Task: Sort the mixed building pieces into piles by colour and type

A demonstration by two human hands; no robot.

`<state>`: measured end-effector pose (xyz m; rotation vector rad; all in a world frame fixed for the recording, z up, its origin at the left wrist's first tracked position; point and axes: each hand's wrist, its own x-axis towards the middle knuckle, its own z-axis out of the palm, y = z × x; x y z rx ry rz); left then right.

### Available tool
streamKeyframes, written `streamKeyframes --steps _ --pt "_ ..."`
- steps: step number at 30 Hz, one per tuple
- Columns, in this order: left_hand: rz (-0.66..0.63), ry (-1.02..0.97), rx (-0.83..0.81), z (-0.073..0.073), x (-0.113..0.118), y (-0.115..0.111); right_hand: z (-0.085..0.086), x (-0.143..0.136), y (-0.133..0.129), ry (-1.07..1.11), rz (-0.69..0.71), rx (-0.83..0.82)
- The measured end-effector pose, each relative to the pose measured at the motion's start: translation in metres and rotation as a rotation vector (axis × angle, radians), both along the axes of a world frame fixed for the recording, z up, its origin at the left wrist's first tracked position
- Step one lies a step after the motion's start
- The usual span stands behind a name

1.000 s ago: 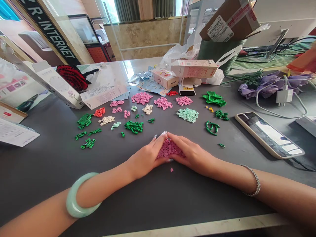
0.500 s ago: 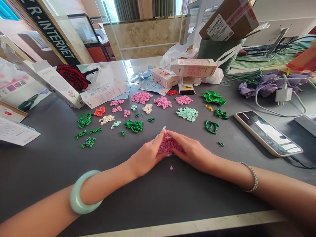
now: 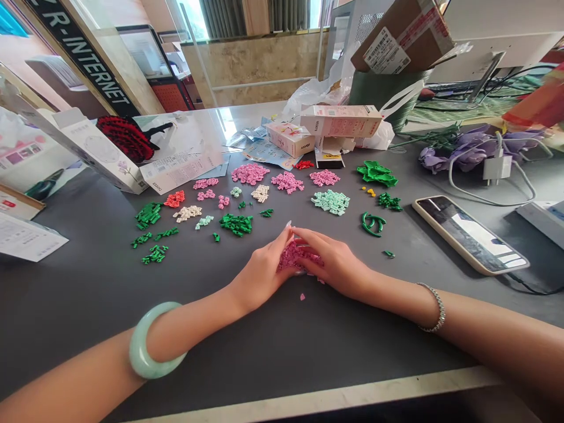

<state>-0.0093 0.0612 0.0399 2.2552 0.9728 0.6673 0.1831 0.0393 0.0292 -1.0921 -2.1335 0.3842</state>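
Observation:
A heap of small pink pieces lies on the dark table between my hands. My left hand is cupped along its left side, with a green bangle on the forearm. My right hand curves over its right side, fingers apart and partly covering it. The fingertips of both hands meet at the far side of the heap. One loose pink piece lies nearer the table edge. Beyond are piles of green pieces, mint pieces and pink pieces.
A phone lies at the right, near a white charger and purple flowers. Opened white boxes stand at the left. Pink boxes and plastic bags are at the back. The pale table edge runs along the front.
My right hand has moved slightly left over the pink heap, and its fingers now cover more of it. A few pink pieces show beneath that hand. The whole view has shifted a little.

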Motion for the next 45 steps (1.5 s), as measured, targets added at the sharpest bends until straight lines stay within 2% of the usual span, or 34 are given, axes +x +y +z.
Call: streamKeyframes --steps 5,11,14,17,20,23,26,29,33,38,45 --pt "0.033 -0.054 -0.137 0.005 0.002 0.002 -0.002 -0.001 0.003 0.077 -0.027 -0.019" --pt "0.033 -0.227 -0.35 0.004 0.002 0.004 0.001 0.0 0.003 0.16 -0.101 -0.083" --pt "0.022 -0.291 -0.383 0.008 0.0 0.004 0.005 0.004 0.002 0.174 -0.114 -0.093" --pt "-0.011 -0.285 -0.35 0.015 -0.003 0.005 0.011 0.014 0.0 0.09 -0.137 -0.067" --pt "-0.048 -0.188 -0.259 0.021 -0.014 0.006 0.016 0.03 -0.006 -0.07 -0.141 -0.071" --pt "-0.057 0.068 -0.14 0.022 -0.031 0.004 0.017 0.048 -0.019 -0.216 -0.111 -0.11" --pt "-0.094 0.34 -0.016 0.019 -0.048 -0.004 0.013 0.065 -0.033 -0.363 -0.073 -0.1" --pt "-0.166 0.475 0.089 0.016 -0.056 -0.012 0.006 0.072 -0.042 -0.485 -0.019 -0.063" --pt "-0.206 0.547 0.141 0.018 -0.05 -0.012 -0.002 0.068 -0.044 -0.572 0.025 -0.014" --pt "-0.271 0.617 0.102 0.02 -0.032 0.002 -0.006 0.056 -0.036 -0.577 0.036 0.034" --pt "-0.367 0.641 0.099 0.018 -0.011 0.019 -0.006 0.038 -0.018 -0.595 0.015 -0.044"
